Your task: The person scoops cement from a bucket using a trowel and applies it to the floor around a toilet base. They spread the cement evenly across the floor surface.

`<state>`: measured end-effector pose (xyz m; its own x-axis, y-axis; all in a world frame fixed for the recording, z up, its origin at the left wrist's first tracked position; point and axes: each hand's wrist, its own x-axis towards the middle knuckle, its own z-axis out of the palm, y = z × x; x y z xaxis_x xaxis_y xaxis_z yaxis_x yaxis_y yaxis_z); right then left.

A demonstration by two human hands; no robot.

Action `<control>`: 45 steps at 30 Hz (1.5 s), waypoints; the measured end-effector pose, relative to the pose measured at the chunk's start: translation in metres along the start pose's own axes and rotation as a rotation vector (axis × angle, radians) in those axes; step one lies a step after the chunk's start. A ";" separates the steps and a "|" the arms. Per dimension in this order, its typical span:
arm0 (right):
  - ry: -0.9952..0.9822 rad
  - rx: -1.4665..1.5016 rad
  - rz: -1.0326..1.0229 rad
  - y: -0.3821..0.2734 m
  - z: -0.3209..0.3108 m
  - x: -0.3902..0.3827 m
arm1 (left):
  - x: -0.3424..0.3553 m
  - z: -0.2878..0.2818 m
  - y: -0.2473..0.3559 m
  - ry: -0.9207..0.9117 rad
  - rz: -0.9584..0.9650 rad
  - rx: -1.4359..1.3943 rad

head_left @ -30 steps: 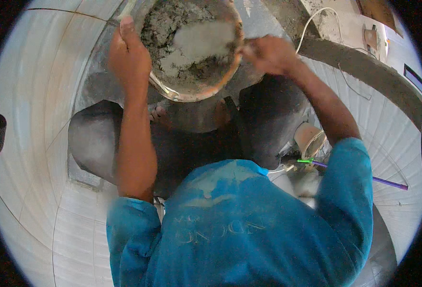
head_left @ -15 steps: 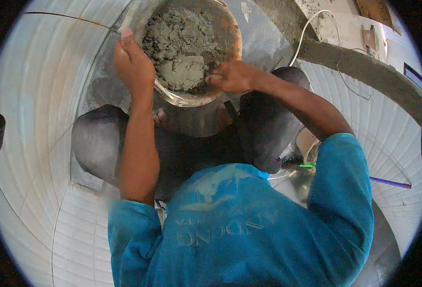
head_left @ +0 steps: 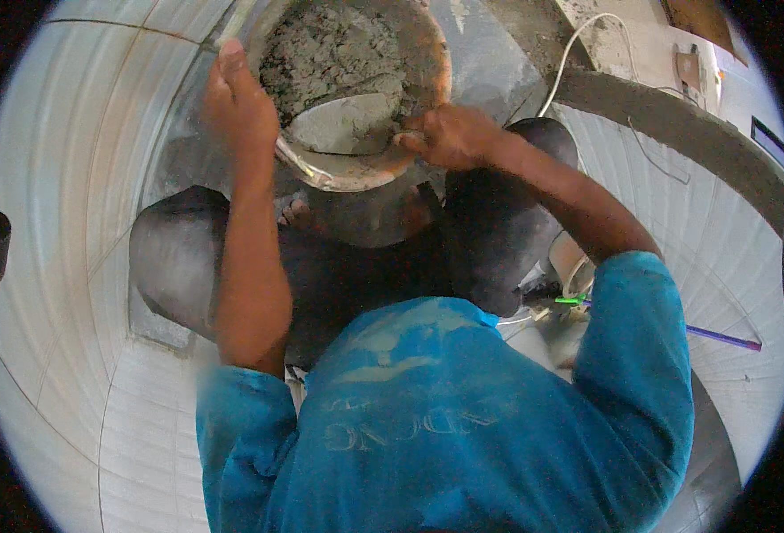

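A round bucket [head_left: 432,71] of lumpy grey mortar [head_left: 325,58] stands in front of my feet, between my bent knees. My left hand [head_left: 241,102] is closed on the bucket's left rim, thumb upward. Inside, my right hand [head_left: 441,138] grips a trowel whose wide blade [head_left: 343,124] lies in the mortar toward the near side. The trowel's handle is mostly hidden in my fingers. A metal bucket handle [head_left: 303,164] runs along the near rim.
White tiled surfaces [head_left: 72,266] curve round both sides. A cement ledge [head_left: 649,111] with a white cable [head_left: 614,18] runs at upper right. Beside my right knee are a small pale container [head_left: 570,262], a green item [head_left: 571,300] and a purple rod [head_left: 725,339].
My right hand has come down and leftward from the bucket's right rim into the near part, carrying the trowel blade toward me through the mortar. My left hand has shifted only slightly.
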<state>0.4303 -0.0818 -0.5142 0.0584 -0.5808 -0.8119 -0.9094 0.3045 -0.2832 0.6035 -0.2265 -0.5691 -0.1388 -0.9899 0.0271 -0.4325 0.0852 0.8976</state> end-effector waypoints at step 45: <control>0.250 0.606 -0.128 0.200 -0.030 -0.023 | -0.042 -0.041 -0.105 0.240 -0.297 0.209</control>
<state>0.2347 -0.0299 -0.5366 -0.0130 -0.7762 -0.6303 -0.5050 0.5492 -0.6659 0.6907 -0.1989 -0.6465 0.2189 -0.9711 -0.0950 -0.5973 -0.2103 0.7739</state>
